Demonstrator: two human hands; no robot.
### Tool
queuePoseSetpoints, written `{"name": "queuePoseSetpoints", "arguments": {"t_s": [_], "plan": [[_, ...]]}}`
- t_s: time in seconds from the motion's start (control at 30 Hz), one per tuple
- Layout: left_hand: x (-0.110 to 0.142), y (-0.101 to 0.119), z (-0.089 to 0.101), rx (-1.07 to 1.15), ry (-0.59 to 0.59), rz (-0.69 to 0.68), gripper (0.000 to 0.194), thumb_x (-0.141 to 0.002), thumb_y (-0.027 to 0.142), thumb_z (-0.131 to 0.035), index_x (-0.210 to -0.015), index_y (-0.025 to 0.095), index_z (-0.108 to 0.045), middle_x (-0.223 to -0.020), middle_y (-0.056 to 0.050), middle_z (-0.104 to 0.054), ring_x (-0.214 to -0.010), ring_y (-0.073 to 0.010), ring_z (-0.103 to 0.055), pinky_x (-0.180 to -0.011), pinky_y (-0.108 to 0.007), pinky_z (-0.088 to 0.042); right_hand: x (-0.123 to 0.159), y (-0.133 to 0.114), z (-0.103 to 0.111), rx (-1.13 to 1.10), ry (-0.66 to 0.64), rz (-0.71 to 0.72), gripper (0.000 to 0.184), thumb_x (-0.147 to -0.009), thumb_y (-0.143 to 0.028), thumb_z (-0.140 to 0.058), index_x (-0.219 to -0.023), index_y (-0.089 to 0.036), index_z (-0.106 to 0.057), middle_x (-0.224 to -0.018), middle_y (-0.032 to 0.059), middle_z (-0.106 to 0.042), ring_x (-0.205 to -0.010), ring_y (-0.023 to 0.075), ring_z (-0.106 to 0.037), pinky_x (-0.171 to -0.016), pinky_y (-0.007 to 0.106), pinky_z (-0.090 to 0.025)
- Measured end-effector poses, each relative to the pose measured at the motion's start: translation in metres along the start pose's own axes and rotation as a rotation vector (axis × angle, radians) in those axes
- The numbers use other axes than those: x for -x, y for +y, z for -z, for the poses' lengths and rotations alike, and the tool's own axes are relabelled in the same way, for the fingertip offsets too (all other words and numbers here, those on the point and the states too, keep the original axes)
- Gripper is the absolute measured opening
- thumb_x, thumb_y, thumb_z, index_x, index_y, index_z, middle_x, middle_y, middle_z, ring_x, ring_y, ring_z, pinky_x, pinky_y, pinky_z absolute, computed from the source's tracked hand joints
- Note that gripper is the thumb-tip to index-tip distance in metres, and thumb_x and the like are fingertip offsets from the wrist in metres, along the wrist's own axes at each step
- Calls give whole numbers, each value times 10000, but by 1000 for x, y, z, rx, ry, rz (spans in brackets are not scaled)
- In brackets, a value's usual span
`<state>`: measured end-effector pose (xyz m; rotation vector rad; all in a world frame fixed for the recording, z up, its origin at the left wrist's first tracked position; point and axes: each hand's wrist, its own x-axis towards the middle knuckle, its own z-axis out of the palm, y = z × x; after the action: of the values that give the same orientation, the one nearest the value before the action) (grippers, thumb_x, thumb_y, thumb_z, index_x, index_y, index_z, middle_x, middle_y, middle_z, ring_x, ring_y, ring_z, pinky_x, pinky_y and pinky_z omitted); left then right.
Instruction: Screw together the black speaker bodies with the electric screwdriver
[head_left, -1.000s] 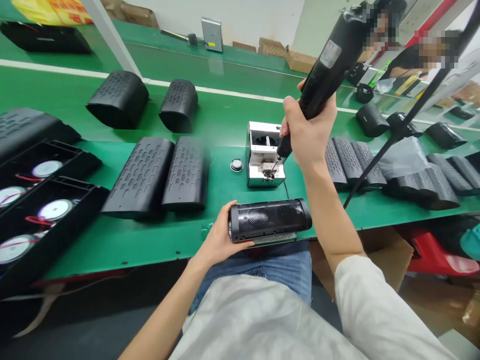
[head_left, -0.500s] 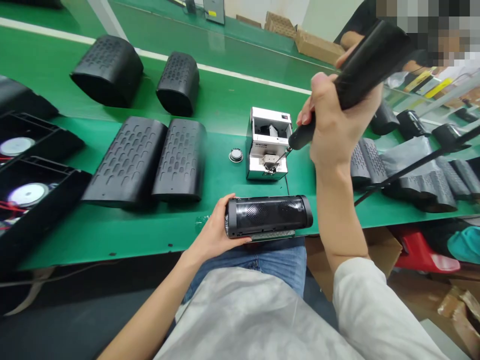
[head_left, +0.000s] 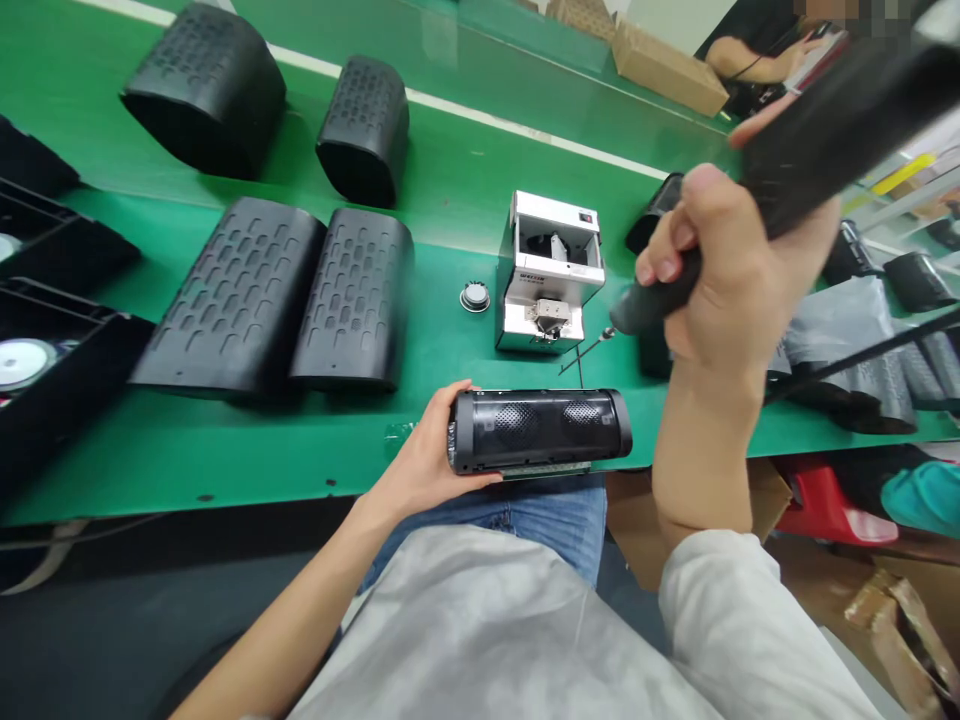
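My left hand [head_left: 424,450] cradles a black cylindrical speaker body [head_left: 536,432] just above the front edge of the green workbench [head_left: 225,470]. Its grille faces up, and my fingers are hidden beneath it. My right hand [head_left: 720,270] grips a black electric screwdriver [head_left: 802,150] in a fist. Its thin metal bit [head_left: 592,343] points down and left, to the right of a white screw feeder [head_left: 547,270] and apart from it. A small round metal speaker part [head_left: 475,296] lies left of the feeder.
Black perforated speaker covers [head_left: 232,295] stand in rows on the bench behind and left of the speaker. Black trays holding round speaker drivers [head_left: 45,350] sit at the left. More covers [head_left: 855,385] and the screwdriver's black cable [head_left: 862,350] lie at the right. A person [head_left: 757,50] works across the bench.
My right hand has carried the screwdriver rightward, away from the feeder, and its bit now shows clear of the feeder. The speaker stays in my left hand. The whole view has shifted as my head tilted.
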<state>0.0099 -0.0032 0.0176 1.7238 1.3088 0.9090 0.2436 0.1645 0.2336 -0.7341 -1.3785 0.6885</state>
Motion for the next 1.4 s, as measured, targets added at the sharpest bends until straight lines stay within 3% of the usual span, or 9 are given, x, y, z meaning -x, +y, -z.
{"name": "queuePoseSetpoints", "arguments": {"t_s": [0.13,0.27,0.47,0.63,0.9,1.0,1.2,1.33,1.4], "plan": [[-2,0,1,-8,-21,15,1151,-858,592,-997,-1746,301,-326,-1739,-189,-510,-1592,-448,-615,-1376,-650,-505,9,-29,22,-1,23,-23,191,-893,-228,-769,-1029,-335,-691,-667,-53,-415,-491,185,-386,-471,401,-360],[-2,1,3,-29,-41,13,1152,-877,599,-980,-1765,304,-307,-1733,-184,-527,-1581,-448,-626,-1377,-664,-497,11,-39,33,41,71,-1,194,-898,-213,-751,-1023,-362,-749,-664,-41,-385,-488,185,-378,-451,391,-335],[-1,-4,2,-20,-38,8,1180,-873,606,-983,-1782,317,-287,-1759,-181,-509,-1617,-452,-595,-1394,-664,-478,18,-16,35,-115,-26,-25,237,-845,-188,-862,-1025,-303,-758,-603,-91,-513,-415,133,-427,-402,330,-374],[1,0,-1,37,19,6,1182,-817,549,-1056,-1734,319,-346,-1705,-177,-553,-1577,-436,-630,-1360,-633,-526,45,6,32,-155,-29,-101,283,-807,-218,-945,-975,-330,-747,-580,-97,-529,-379,132,-440,-383,291,-409],[2,7,-3,90,45,6,1299,-681,472,-1159,-1742,315,-427,-1674,-199,-603,-1531,-454,-674,-1312,-619,-575,60,7,36,-77,213,-197,329,-569,-216,-909,-807,-417,-802,-524,-42,-436,-378,170,-327,-356,405,-297],[3,6,-3,83,47,1,1306,-676,450,-1164,-1745,325,-424,-1676,-196,-601,-1534,-453,-673,-1313,-622,-576,62,11,42,-87,142,-158,321,-631,-256,-945,-856,-426,-791,-519,-54,-444,-376,176,-322,-362,395,-321],[2,7,-2,66,45,-23,1235,-744,461,-1128,-1737,298,-413,-1677,-205,-596,-1546,-452,-664,-1336,-631,-555,63,21,48,-138,-6,-72,371,-798,-249,-994,-1000,-328,-693,-607,-93,-538,-383,139,-414,-384,301,-424],[0,5,-2,54,46,-32,1199,-784,488,-1098,-1728,291,-386,-1679,-203,-587,-1559,-448,-653,-1347,-642,-542,47,13,48,-186,-168,-98,349,-856,-315,-982,-1049,-325,-692,-581,-109,-516,-367,137,-433,-384,279,-415],[0,2,-3,50,40,-39,1209,-791,488,-1093,-1737,293,-366,-1690,-206,-577,-1578,-450,-639,-1355,-649,-533,35,0,47,-192,-186,-70,338,-868,-347,-972,-1112,-349,-738,-583,-108,-489,-360,135,-386,-362,288,-367]]}}
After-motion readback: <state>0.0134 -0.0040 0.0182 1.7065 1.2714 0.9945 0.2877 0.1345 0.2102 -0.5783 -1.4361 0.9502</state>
